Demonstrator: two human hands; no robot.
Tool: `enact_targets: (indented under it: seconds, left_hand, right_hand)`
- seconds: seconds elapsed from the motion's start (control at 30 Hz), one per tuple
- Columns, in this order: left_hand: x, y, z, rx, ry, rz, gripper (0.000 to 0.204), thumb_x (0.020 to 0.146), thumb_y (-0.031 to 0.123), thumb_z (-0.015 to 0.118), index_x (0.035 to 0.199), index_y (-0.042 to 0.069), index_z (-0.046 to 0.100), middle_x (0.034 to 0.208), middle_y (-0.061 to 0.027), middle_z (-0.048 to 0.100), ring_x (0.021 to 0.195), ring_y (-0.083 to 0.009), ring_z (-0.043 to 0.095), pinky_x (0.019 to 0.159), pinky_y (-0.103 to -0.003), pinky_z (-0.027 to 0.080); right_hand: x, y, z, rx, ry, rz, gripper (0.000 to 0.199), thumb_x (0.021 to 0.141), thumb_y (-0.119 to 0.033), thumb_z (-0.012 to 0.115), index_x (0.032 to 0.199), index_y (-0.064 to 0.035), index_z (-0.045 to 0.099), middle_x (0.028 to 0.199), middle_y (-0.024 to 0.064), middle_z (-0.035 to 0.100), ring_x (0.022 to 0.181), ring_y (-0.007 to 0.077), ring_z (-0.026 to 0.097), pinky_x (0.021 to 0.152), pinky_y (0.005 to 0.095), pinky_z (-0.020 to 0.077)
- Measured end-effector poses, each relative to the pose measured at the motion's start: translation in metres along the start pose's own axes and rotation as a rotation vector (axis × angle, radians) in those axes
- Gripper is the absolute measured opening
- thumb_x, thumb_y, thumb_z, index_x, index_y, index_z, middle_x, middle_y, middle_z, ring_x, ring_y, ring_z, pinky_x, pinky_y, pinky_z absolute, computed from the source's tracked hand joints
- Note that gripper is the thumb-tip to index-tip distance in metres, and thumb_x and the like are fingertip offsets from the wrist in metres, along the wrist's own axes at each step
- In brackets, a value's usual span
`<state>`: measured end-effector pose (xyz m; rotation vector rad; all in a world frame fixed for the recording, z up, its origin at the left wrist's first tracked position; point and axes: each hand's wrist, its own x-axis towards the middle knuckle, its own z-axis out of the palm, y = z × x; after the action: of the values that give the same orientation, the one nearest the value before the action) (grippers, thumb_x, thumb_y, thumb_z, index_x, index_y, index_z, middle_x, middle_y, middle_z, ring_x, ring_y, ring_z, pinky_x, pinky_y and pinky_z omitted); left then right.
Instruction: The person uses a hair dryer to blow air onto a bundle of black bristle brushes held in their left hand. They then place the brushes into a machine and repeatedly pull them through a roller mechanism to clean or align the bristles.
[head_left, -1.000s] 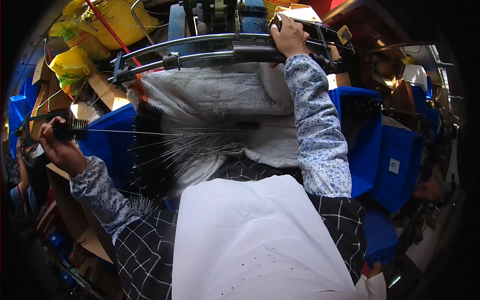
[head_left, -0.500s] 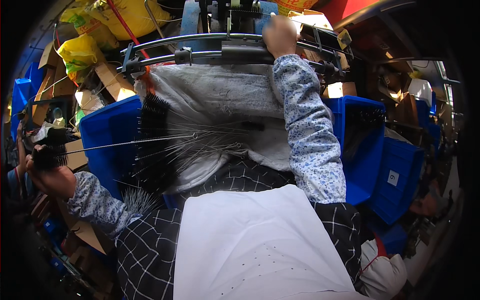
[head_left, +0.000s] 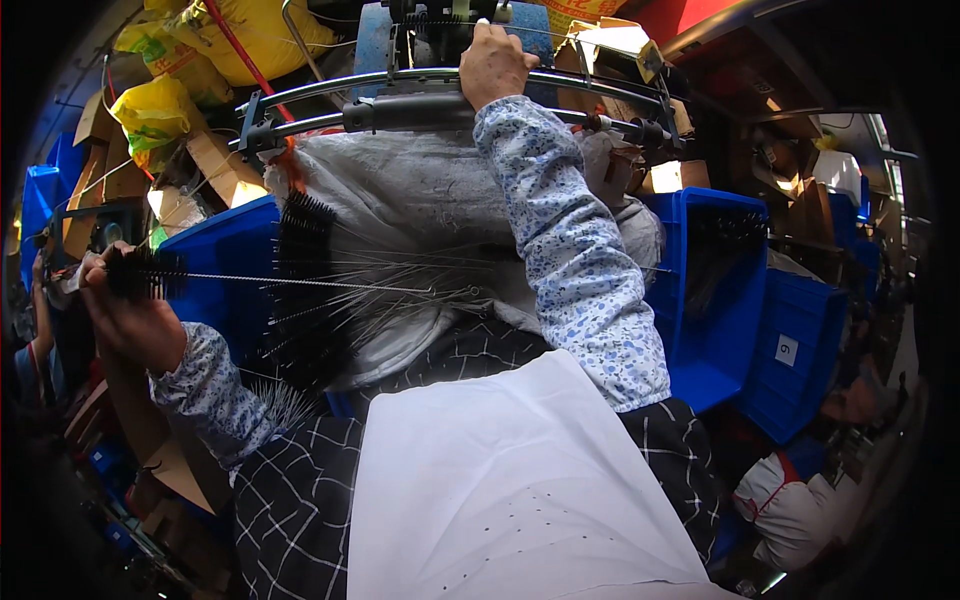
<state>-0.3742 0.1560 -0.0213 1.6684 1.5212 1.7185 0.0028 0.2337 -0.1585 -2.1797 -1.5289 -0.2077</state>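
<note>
My left hand (head_left: 130,315) is out at the far left, closed on a black bristle brush (head_left: 148,272) whose thin wire stem runs right across a grey sack (head_left: 420,195). A bundle of similar wire brushes (head_left: 310,290) lies on my lap, their black heads by a blue bin (head_left: 225,265). My right hand (head_left: 492,62) reaches up and grips the curved metal bar (head_left: 400,95) of a machine at the top. A white sheet (head_left: 500,480) covers my lap.
Blue bins (head_left: 740,290) stand at the right, one with black brushes inside. Yellow bags (head_left: 240,30) and cardboard boxes (head_left: 215,165) pile up at the upper left. Another person's arm (head_left: 40,320) shows at the left edge.
My left hand swung out left with the brush and has come slightly back up. My right hand stays on the metal bar. The view shifted a little.
</note>
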Motion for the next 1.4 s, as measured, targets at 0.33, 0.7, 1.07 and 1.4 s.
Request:
enact_targets:
  seconds: [0.33, 0.7, 1.07, 1.4]
  left_hand:
    - [-0.014, -0.003, 0.022, -0.491, -0.094, -0.182, 0.018, 0.086, 0.015, 0.047, 0.095, 0.0, 0.048, 0.091, -0.01, 0.053, 0.087, -0.018, 0.054, 0.077, -0.026, 0.044]
    - [-0.026, 0.004, 0.068, -0.613, -0.466, -0.341, 0.023, 0.089, 0.016, 0.04, 0.103, -0.002, 0.046, 0.1, -0.0105, 0.053, 0.091, -0.0143, 0.051, 0.085, -0.025, 0.038]
    - [-0.069, 0.027, 0.128, -0.691, -0.845, -0.487, 0.021, 0.088, 0.023, 0.043, 0.097, 0.004, 0.046, 0.095, -0.0034, 0.051, 0.086, -0.0091, 0.052, 0.072, -0.022, 0.046]
    - [-0.067, -0.033, 0.021, 0.242, -0.843, -0.295, 0.028, 0.087, 0.026, 0.047, 0.101, 0.002, 0.042, 0.084, -0.0047, 0.05, 0.066, -0.0101, 0.046, 0.061, -0.022, 0.04]
  right_hand:
    - [0.005, 0.077, -0.017, -0.025, -0.011, -0.047, 0.038, 0.074, -0.024, 0.053, 0.109, -0.0105, 0.053, 0.105, 0.0112, 0.056, 0.095, 0.0264, 0.053, 0.078, 0.0471, 0.0377]
    - [0.061, 0.162, -0.055, -0.071, -0.373, -0.186, 0.032, 0.083, -0.037, 0.044, 0.106, -0.0167, 0.055, 0.101, 0.0157, 0.055, 0.096, 0.03, 0.052, 0.08, 0.0358, 0.041]
    - [-0.086, 0.058, -0.152, 0.56, -0.914, -0.464, 0.04, 0.087, -0.029, 0.042, 0.117, -0.0012, 0.043, 0.108, 0.0204, 0.051, 0.101, 0.0313, 0.049, 0.085, 0.0353, 0.0397]
    - [-0.023, 0.067, -0.059, 0.053, 0.087, -0.224, 0.022, 0.082, -0.023, 0.047, 0.098, -0.0129, 0.059, 0.082, 0.0074, 0.061, 0.075, 0.0247, 0.055, 0.069, 0.0364, 0.043]
